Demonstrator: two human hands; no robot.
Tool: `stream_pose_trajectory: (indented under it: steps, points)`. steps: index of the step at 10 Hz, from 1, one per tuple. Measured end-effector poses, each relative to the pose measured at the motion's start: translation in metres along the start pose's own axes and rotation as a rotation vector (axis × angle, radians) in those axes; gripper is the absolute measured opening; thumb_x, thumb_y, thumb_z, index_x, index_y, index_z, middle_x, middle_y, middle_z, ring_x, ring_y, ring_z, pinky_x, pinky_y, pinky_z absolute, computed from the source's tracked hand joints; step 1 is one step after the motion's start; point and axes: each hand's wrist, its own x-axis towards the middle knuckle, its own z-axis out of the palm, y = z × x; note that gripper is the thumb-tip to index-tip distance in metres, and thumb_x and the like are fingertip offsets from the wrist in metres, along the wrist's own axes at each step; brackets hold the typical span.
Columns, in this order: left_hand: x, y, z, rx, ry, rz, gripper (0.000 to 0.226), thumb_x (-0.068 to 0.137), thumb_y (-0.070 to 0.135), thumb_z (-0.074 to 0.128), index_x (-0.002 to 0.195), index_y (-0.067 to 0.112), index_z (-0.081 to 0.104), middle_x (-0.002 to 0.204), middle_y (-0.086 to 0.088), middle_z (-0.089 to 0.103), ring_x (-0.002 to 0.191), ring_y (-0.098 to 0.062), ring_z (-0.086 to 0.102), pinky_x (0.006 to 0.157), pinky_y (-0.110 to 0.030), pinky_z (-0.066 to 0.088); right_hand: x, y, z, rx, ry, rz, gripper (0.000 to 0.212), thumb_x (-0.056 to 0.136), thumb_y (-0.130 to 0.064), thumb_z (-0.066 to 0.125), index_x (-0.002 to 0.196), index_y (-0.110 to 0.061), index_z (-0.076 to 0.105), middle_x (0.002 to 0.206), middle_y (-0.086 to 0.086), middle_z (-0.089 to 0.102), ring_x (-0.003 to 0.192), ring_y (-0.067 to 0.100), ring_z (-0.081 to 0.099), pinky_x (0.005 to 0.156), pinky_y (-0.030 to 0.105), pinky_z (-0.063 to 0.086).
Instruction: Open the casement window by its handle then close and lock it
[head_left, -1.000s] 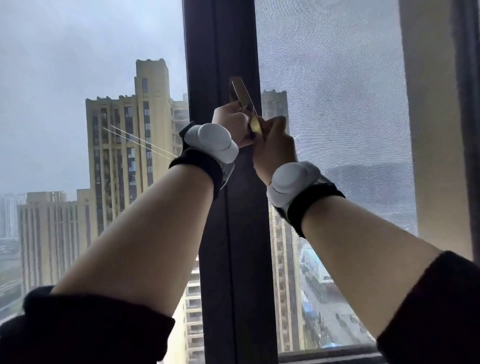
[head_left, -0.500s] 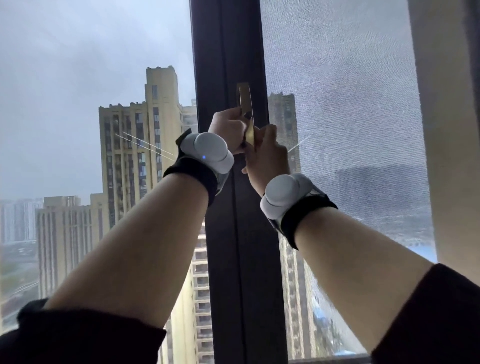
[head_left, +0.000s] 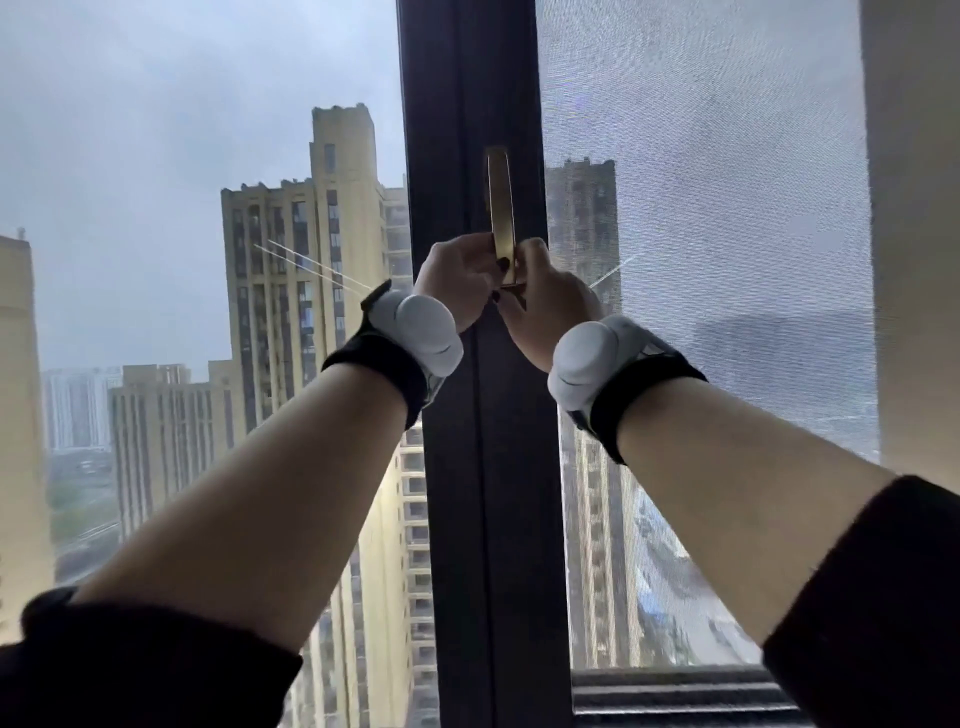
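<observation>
A brass window handle (head_left: 500, 208) stands upright on the dark window frame (head_left: 478, 467), its tip pointing up. My left hand (head_left: 460, 288) pinches the handle's lower end from the left. My right hand (head_left: 550, 306) holds the same lower end from the right. Both hands meet at the handle's base, which they hide. Each wrist wears a white tracker on a black strap. The pane right of the frame carries a grey insect screen (head_left: 701, 260).
A plain glass pane (head_left: 182, 260) fills the left, with tall beige buildings beyond it. A beige wall edge (head_left: 914, 234) bounds the screen on the right. A dark sill track (head_left: 675, 696) runs along the bottom right.
The handle has swung from leaning up-left to straight upright. Both hands kept their hold and turned with it. The view has shifted slightly.
</observation>
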Motion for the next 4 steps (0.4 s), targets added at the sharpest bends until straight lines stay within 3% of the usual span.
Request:
stream_pose_trajectory:
  steps: [1,2,3,4]
  points:
    - [-0.009,0.0,0.003,0.093,-0.005,0.005,0.024,0.081,0.002,0.057,0.098,0.016,0.067,0.086,0.002,0.069,0.08,-0.01,0.066,0.08,-0.031,0.052,-0.009,0.001,-0.004,-0.04,-0.068,-0.028,0.043,0.09,-0.025,0.051,0.128,-0.011,0.036,0.114,0.01,0.065,0.103,0.033,0.062,0.078,0.034,0.042]
    - [-0.021,-0.003,0.006,0.169,-0.063,0.01,0.033,0.075,0.021,0.055,0.107,0.018,0.06,0.102,-0.005,0.069,0.099,-0.02,0.066,0.093,-0.043,0.051,-0.02,0.008,-0.005,-0.103,-0.115,-0.055,0.057,0.09,-0.029,0.051,0.139,-0.015,0.028,0.135,0.005,0.055,0.126,0.025,0.05,0.104,0.035,0.035]
    - [-0.045,0.004,0.012,0.272,-0.118,-0.027,0.041,0.081,0.025,0.051,0.121,0.018,0.049,0.114,-0.003,0.066,0.108,-0.02,0.062,0.097,-0.045,0.048,-0.036,0.016,-0.011,-0.135,-0.182,-0.078,0.063,0.091,-0.031,0.049,0.146,-0.018,0.019,0.151,-0.002,0.036,0.141,0.019,0.031,0.115,0.038,0.022]
    - [-0.061,0.004,0.014,0.494,-0.131,-0.039,0.057,0.09,0.028,0.05,0.142,0.019,0.028,0.137,-0.006,0.052,0.124,-0.023,0.05,0.106,-0.041,0.04,-0.047,0.024,-0.012,-0.161,-0.264,-0.105,0.06,0.094,-0.033,0.043,0.147,-0.018,0.017,0.156,-0.002,0.025,0.146,0.018,0.019,0.119,0.044,0.014]
